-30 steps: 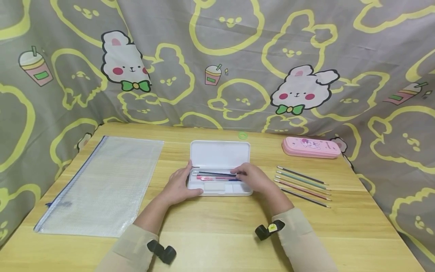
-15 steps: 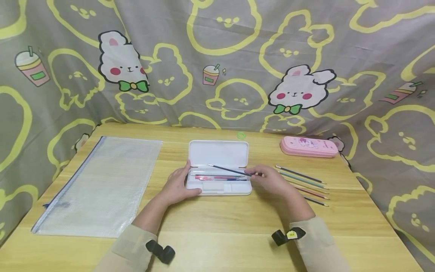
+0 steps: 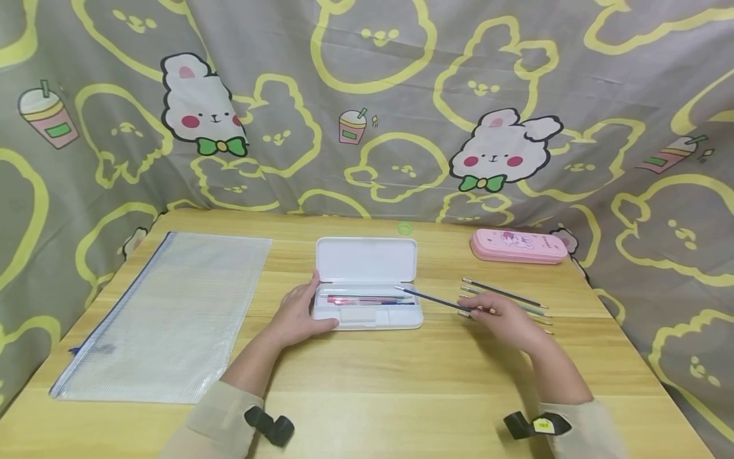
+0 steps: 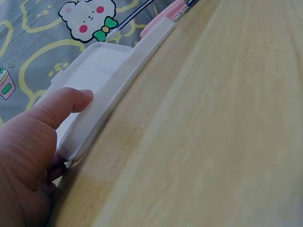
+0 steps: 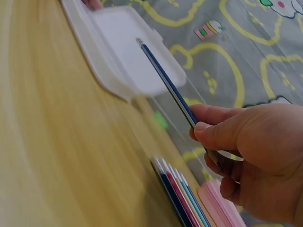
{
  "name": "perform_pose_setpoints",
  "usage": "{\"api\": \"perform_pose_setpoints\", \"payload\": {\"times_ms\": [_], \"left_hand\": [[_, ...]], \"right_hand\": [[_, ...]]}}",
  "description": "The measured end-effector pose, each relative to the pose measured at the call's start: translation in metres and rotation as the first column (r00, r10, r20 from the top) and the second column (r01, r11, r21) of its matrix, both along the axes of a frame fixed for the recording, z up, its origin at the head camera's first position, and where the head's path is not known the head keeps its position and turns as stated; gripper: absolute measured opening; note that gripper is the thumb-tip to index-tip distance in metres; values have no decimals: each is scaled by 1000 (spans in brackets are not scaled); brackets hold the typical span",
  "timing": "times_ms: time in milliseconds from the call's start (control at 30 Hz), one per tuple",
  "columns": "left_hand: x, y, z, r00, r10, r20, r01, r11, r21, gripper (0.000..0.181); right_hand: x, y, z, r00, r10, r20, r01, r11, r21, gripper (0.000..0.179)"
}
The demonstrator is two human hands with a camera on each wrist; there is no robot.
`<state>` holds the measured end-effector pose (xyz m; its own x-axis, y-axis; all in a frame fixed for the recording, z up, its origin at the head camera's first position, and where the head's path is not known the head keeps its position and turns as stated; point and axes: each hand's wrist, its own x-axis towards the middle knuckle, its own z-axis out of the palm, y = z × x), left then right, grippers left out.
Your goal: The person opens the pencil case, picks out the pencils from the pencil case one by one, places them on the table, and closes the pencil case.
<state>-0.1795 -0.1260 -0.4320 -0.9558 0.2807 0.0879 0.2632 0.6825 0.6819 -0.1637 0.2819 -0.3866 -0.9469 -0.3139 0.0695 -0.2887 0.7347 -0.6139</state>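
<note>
A white pencil case [image 3: 367, 280] lies open mid-table, its lid [image 3: 367, 259] flat behind the tray, with several pens [image 3: 367, 298] inside. My left hand [image 3: 298, 315] grips the case's left end [image 4: 102, 101], thumb along the front wall. My right hand [image 3: 504, 319] pinches a dark blue pencil [image 3: 430, 297] by its right end, lifted off the table, its tip pointing left over the case's right edge; the right wrist view shows the same pencil [image 5: 168, 87] between thumb and fingers. The hand sits over a row of several pencils [image 3: 510, 296] on the table.
A clear mesh zip pouch [image 3: 166, 312] lies flat on the left of the wooden table [image 3: 378, 382]. A closed pink pencil case [image 3: 518, 246] sits at the back right. A patterned cloth [image 3: 367, 108] hangs behind and at both sides.
My right hand has lifted the dark blue pencil out of the case and carried it right, over the row of pencils. The left hand has stayed on the case.
</note>
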Motion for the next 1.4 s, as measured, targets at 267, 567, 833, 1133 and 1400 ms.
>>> {"api": "perform_pose_setpoints", "payload": {"times_ms": [267,567,833,1133,1400], "left_hand": [[-4,-1,-1,998,5,66,-3,1000,-30,112],[-4,-1,-1,997,12,73,-9,999,-33,112],[-5,-1,-3,997,8,74,-6,1000,-28,113],[-5,-1,-3,996,10,91,-8,1000,-19,113],[-5,-1,-3,996,11,84,-9,1000,-19,112]], "right_hand": [[23,40,0,997,-70,10,70,997,46,27],[44,70,-9,987,-135,82,127,987,95,25],[50,85,-20,987,-151,49,140,974,181,22],[52,91,-25,979,-192,69,176,964,198,20],[52,92,-27,967,-231,104,207,958,196,18]]}}
